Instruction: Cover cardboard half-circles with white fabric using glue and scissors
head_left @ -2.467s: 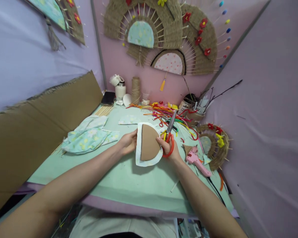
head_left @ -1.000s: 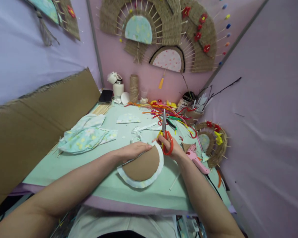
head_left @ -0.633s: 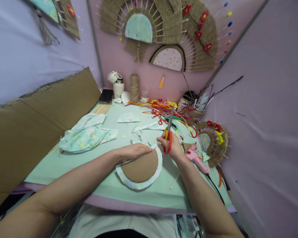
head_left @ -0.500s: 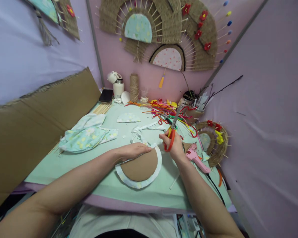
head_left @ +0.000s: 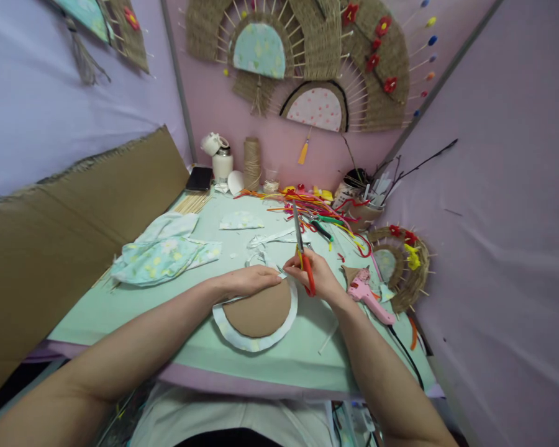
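Observation:
A half-round piece of brown cardboard (head_left: 261,311) lies on a slightly larger piece of pale floral fabric (head_left: 256,343), whose border shows around the curve. My left hand (head_left: 251,280) is closed over the straight upper edge, gripping cardboard and fabric together. In my right hand (head_left: 314,273) are scissors (head_left: 306,261) with red and yellow handles, their blades pointing up and away. The right thumb and fingertips meet at the fabric's upper right corner, near the left fingertips. Behind the hands lie thin fabric scraps (head_left: 258,248).
Crumpled floral fabric (head_left: 168,254) is at the left, beside a tall cardboard sheet (head_left: 88,248). At the right rest a pink glue gun (head_left: 370,298) and a woven piece (head_left: 410,298). Colourful pipe cleaners (head_left: 307,202), pliers (head_left: 323,230) and a twine spool (head_left: 251,162) are farther back.
My right hand has moved left with the scissors, up to the fabric's corner and my left fingertips. The cardboard and fabric have shifted slightly left.

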`<action>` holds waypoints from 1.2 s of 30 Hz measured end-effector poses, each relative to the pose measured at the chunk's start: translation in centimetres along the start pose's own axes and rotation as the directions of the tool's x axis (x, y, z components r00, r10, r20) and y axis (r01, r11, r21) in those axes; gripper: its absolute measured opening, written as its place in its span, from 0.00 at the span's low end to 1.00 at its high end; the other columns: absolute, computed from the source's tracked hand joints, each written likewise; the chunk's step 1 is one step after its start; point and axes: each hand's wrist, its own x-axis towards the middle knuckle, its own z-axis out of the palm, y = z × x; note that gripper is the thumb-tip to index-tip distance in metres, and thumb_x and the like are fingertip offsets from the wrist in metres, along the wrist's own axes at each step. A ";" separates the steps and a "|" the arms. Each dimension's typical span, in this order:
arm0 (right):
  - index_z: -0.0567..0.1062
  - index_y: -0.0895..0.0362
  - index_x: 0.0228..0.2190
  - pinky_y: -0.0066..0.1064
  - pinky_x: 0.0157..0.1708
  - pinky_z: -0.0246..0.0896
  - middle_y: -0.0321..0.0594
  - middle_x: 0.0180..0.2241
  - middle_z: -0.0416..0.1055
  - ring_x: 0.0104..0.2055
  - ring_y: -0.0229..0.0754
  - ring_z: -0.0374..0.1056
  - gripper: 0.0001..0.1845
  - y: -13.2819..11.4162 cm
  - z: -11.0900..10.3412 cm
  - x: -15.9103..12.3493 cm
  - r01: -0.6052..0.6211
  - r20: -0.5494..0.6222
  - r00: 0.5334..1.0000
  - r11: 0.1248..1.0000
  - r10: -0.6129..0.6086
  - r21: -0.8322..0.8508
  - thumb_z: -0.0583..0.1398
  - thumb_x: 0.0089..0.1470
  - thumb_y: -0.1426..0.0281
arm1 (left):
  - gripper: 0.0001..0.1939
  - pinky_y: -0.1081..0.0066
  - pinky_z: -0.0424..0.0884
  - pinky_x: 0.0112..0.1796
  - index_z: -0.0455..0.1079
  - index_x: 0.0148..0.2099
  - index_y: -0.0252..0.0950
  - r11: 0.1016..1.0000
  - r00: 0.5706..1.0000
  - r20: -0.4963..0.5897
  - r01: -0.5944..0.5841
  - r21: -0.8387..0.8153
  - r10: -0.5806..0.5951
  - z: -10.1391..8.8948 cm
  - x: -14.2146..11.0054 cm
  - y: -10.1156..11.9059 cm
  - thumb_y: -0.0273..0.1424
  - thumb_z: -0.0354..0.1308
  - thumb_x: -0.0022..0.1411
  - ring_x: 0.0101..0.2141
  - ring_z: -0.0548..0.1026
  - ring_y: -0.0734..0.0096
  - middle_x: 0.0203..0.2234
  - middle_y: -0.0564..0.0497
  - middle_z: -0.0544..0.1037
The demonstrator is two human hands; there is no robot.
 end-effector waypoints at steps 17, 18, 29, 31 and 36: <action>0.70 0.53 0.26 0.28 0.28 0.56 0.33 0.26 0.73 0.25 0.38 0.64 0.02 -0.2 0.4 -0.3 0.072 0.039 0.997 0.983 -0.066 -0.170 0.60 0.46 0.71 | 0.23 0.72 0.64 0.40 0.73 0.47 0.38 0.998 0.997 -0.057 0.044 -0.052 -0.047 0.1 -0.1 -0.2 0.47 0.46 0.62 0.43 0.72 0.62 0.43 0.51 0.78; 0.70 0.53 0.26 0.28 0.28 0.56 0.33 0.26 0.73 0.25 0.39 0.64 0.02 -0.2 0.4 -0.3 0.069 0.035 0.997 0.982 -0.064 -0.174 0.60 0.46 0.71 | 0.23 0.73 0.64 0.40 0.73 0.46 0.38 0.997 0.997 -0.062 0.049 -0.056 -0.052 0.1 -0.1 -0.2 0.47 0.46 0.62 0.42 0.72 0.62 0.42 0.52 0.78; 0.67 0.53 0.27 0.29 0.28 0.53 0.33 0.25 0.68 0.25 0.39 0.60 0.05 0.8 0.2 0.0 -0.081 -0.292 0.956 0.980 0.025 -0.183 0.58 0.44 0.73 | 0.19 0.72 0.62 0.38 0.73 0.40 0.37 1.000 0.999 -0.047 -0.015 -0.019 0.014 -0.1 0.1 -0.5 0.44 0.48 0.62 0.39 0.72 0.62 0.38 0.50 0.77; 0.66 0.53 0.29 0.30 0.29 0.53 0.34 0.26 0.67 0.26 0.39 0.60 0.05 1.2 -0.6 0.2 -0.132 -0.409 0.911 0.976 0.051 -0.172 0.57 0.45 0.72 | 0.19 0.72 0.62 0.37 0.73 0.40 0.37 0.999 0.999 -0.037 0.001 -0.036 -0.003 -0.2 -0.1 -0.3 0.45 0.47 0.62 0.38 0.71 0.63 0.38 0.50 0.77; 0.64 0.53 0.28 0.31 0.29 0.53 0.33 0.25 0.65 0.27 0.40 0.58 0.05 1.8 -2.1 0.7 -0.174 -0.538 0.838 0.979 0.088 -0.110 0.58 0.48 0.68 | 0.21 0.72 0.62 0.36 0.72 0.40 0.38 0.998 0.999 -0.032 0.042 -0.048 -0.044 -0.3 -0.3 0.0 0.47 0.47 0.62 0.38 0.71 0.63 0.39 0.50 0.76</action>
